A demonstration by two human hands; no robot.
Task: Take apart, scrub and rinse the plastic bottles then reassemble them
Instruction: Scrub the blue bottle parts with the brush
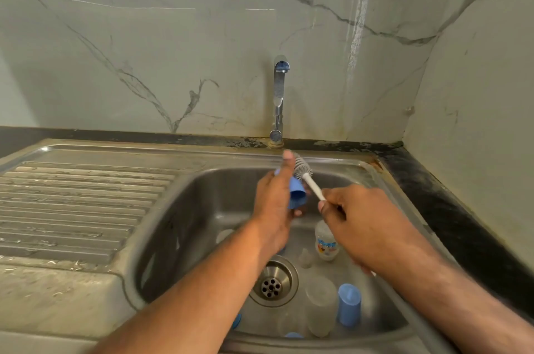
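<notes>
Your left hand (pixel 273 200) grips a blue cap (pixel 297 194) above the back of the sink (pixel 179 209), fingers wrapped round its side and one finger raised straight past its top. Your right hand (pixel 351 216) is closed round the white handle of the bottle brush (pixel 307 177); the bristle head sits just beside the cap's upper end, close to that raised finger. Whether the bristles are inside the cap or only against its outside cannot be told from here.

To scrub this piece well, turn the cap's open end toward the brush and let the bristles go right in. Twist the brush with your right wrist while the left hand rolls the cap the other way. Fold the raised finger down so it does not block the brush head. Grip firmly, since the wet plastic will likely be slippery.

The tap (pixel 278 93) stands at the back edge of the sink and no water is seen running, so rinsing looks like a later step.

In the basin below, a printed bottle (pixel 326 243) and a clear teat (pixel 305 258) lie right of the drain (pixel 271 285). A clear bottle (pixel 320 304) and a second blue cap (pixel 349 309) wait near the front right corner. More blue pieces show at the front edge.
</notes>
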